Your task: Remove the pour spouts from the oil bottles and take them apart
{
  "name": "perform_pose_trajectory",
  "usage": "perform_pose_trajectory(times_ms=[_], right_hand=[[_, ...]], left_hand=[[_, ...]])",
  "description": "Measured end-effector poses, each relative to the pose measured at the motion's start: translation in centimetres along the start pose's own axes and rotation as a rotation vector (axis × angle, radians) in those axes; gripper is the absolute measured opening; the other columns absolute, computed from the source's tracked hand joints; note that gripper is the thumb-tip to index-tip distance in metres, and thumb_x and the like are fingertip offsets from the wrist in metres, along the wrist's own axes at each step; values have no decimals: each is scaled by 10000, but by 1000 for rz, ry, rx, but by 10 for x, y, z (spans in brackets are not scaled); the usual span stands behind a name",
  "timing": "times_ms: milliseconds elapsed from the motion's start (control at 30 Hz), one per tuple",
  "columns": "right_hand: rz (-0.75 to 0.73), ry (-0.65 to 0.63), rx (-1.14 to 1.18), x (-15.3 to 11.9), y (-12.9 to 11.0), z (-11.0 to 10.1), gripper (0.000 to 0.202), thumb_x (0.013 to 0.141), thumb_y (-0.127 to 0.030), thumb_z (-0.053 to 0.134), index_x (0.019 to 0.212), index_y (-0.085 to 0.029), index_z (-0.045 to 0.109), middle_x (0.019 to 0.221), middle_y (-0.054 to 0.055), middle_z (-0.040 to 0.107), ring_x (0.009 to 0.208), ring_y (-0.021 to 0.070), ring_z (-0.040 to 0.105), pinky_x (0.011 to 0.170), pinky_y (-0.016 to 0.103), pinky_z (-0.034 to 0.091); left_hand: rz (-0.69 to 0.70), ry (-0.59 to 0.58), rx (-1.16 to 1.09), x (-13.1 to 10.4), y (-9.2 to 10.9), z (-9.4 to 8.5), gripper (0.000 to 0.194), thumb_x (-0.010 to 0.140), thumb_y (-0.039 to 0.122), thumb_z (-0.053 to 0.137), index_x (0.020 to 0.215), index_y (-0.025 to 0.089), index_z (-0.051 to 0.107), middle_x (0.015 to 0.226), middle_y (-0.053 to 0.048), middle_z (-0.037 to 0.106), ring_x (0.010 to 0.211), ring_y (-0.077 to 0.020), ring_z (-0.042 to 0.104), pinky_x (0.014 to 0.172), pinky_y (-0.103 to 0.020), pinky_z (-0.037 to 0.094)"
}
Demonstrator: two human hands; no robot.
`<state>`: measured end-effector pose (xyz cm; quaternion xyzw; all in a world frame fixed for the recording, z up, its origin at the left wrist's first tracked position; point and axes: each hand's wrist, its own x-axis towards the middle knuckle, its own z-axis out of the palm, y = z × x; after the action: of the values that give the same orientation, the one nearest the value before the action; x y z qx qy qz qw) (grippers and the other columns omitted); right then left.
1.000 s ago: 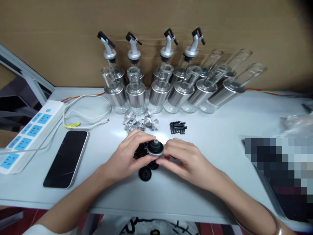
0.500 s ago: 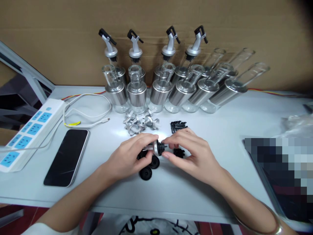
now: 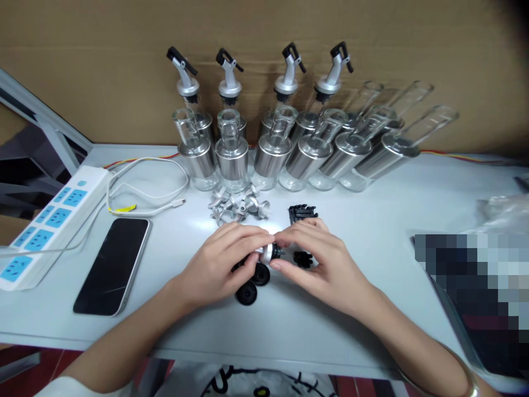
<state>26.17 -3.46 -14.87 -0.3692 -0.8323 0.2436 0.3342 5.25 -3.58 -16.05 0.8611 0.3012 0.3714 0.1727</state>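
My left hand [image 3: 229,256] is closed round the spout end of a silver bottle pourer [image 3: 268,253], which lies sideways with its black ribbed stopper [image 3: 278,252] pointing right. The fingers of my right hand [image 3: 318,262] pinch the pourer from the other side, thumb and fingertips at the collar and stopper. Black round discs [image 3: 247,293] lie under my left fingers, partly hidden. Close to my right hand are small black ribbed pieces [image 3: 303,259] and a pile of black levers [image 3: 301,213]. Silver pourer tops [image 3: 239,205] are heaped just beyond my left hand.
Several glass bottles with steel sleeves [image 3: 270,160] stand in rows at the back; some carry fitted pourers [image 3: 188,85]. On the left lie a phone [image 3: 111,267], a power strip [image 3: 53,226] and a white cable [image 3: 144,209]. A dark, partly pixelated object [image 3: 454,309] is at right.
The pourer has shifted slightly right and turned a little between my hands. My left fingers have moved forward over its collar, and my right fingertips have closed in nearer to the collar.
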Motion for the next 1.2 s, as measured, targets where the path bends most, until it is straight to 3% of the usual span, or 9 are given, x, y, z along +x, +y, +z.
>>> perform_pose_trajectory(times_ms=[200,433,1200], right_hand=[[-15,35,8,0,-1,1,73,889,-243,634,903,-177,605,800,10,677,707,162,593,772,353,367],[-13,26,4,0,-4,1,73,869,-222,633,862,-175,577,742,-16,610,669,145,556,757,346,338],[-83,16,-79,1,-3,1,62,887,-222,595,925,-192,556,793,12,648,699,154,576,762,350,355]], left_hand=[[-56,-71,-70,2,1,-2,361,867,162,556,1219,172,477,1126,-91,619,1013,-197,569,884,-339,460],[-74,-61,-74,-1,-2,-1,343,903,300,610,1201,190,481,1107,-77,628,1024,-192,572,892,-324,456],[-35,-81,10,-3,-2,0,319,929,300,569,1210,182,472,1098,-79,644,1023,-196,575,895,-335,459]])
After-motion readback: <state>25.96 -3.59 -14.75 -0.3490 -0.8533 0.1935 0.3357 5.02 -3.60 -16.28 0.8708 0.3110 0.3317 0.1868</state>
